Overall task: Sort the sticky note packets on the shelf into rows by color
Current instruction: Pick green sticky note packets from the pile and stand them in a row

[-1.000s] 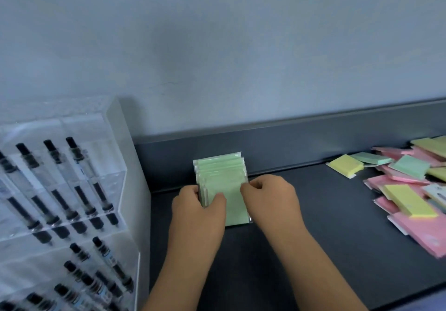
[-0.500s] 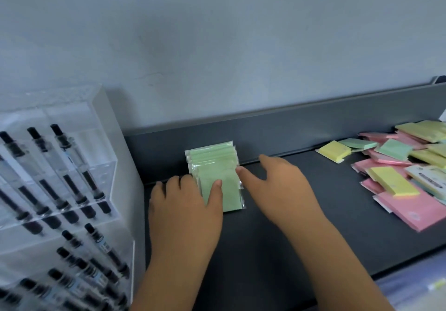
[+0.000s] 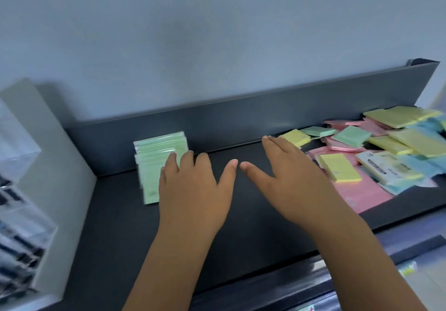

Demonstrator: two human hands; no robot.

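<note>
A row of several green sticky note packets (image 3: 154, 158) leans against the back wall at the left of the dark shelf (image 3: 120, 226). My left hand (image 3: 193, 190) is flat with spread fingers, just right of that row and partly over its near end. My right hand (image 3: 287, 178) is also flat and empty, stretched toward a mixed pile at the right: a yellow packet (image 3: 295, 137), green packets (image 3: 351, 135), a yellow pad (image 3: 339, 170), pink packets (image 3: 357, 195) and blue ones (image 3: 424, 163).
A clear acrylic pen display (image 3: 21, 190) stands at the shelf's left end. The shelf's raised back wall (image 3: 241, 117) runs behind everything. A white printed packet (image 3: 383, 167) lies in the pile. Bare shelf shows between the green row and the pile.
Both hands have let go of the green row and opened flat. The right hand has moved right toward the mixed pile, and the view has swung to the right.
</note>
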